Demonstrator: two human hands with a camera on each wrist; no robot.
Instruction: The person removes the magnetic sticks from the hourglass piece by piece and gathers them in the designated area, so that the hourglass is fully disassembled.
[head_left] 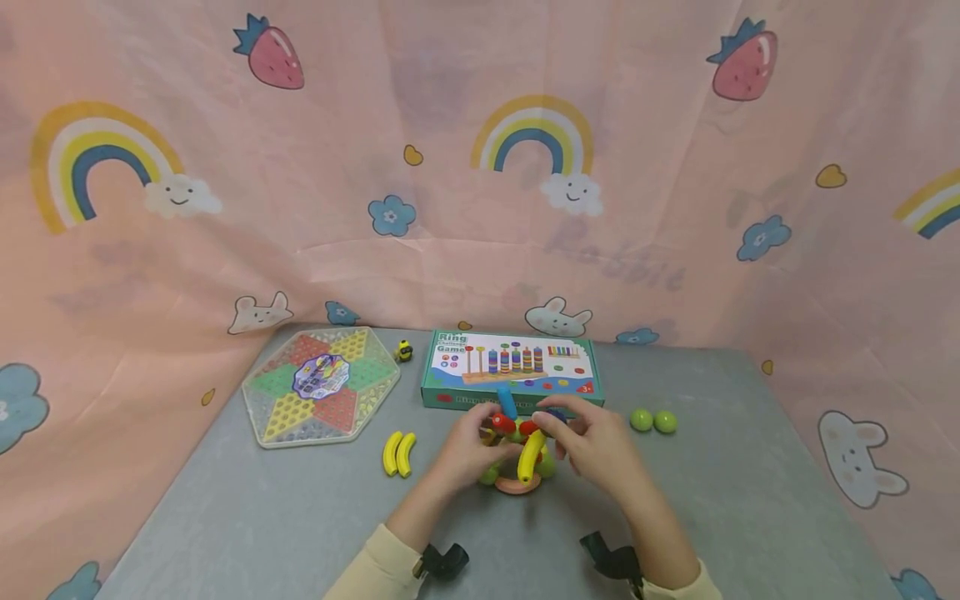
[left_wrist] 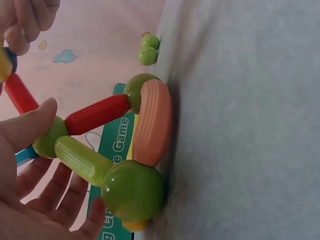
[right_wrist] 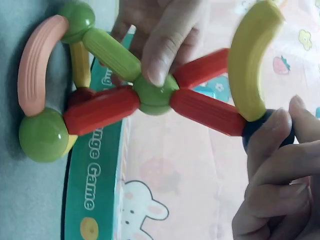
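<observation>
A toy structure of coloured rods and balls stands between both hands. My left hand [head_left: 468, 448] grips a green ball [right_wrist: 156, 100] at its middle, thumb on one side and fingers behind. Red rods [right_wrist: 209, 112] and a light green rod [right_wrist: 112, 54] meet at that ball. My right hand [right_wrist: 280, 180] pinches a dark blue ball [right_wrist: 252, 134] at the end of a red rod. From the blue ball juts a curved yellow rod [head_left: 531, 457]. Lower down, a salmon curved rod [left_wrist: 153, 122] joins two green balls near the table. A blue rod [head_left: 507, 402] points up behind.
Behind the structure lies a Ring Challenge Game box [head_left: 517, 367]. To the left are two curved yellow rods [head_left: 405, 454], a hexagonal board [head_left: 321, 387] and a small yellow-black figure [head_left: 404, 351]. Two green balls [head_left: 664, 422] sit on the grey table [head_left: 750, 500] at right.
</observation>
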